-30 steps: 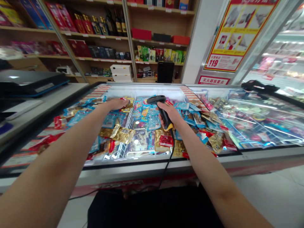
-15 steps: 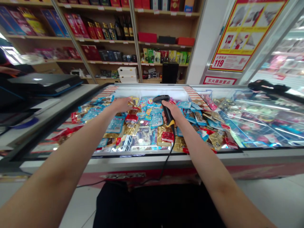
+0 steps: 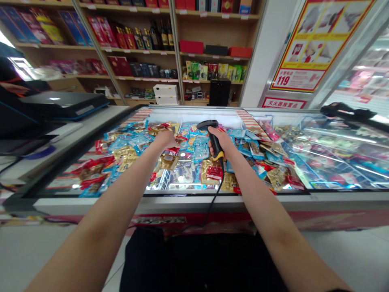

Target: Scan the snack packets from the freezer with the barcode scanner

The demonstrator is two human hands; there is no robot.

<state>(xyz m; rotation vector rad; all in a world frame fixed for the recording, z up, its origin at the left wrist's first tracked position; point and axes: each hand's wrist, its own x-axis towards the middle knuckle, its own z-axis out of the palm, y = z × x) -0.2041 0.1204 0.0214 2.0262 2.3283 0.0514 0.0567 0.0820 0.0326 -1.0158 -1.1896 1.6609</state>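
Nearer the black, yellow-trimmed plastic scanner (image 3: pixel 216 144) than 0.5 seconds ago, the left hand (image 3: pixel 166 140) is over glossy blue, red and gold packets (image 3: pixel 141 140), its grip unclear. The right hand (image 3: pixel 224 140) wraps the scanner's handle above the glass-topped white freezer (image 3: pixel 179 203).

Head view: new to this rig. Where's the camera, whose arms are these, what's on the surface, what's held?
No machine arm here: these are a person's own bare arms, seen by one camera worn on the head, looking forward and down. The surface is a glass-topped display case, with blue, gold and red packets spread over it. The right hand grips a black handheld scanner with a yellow accent, its cable trailing over the near edge. The left hand is among the packets; whether it grasps one is hard to tell. Behind the case stand stocked shelves.
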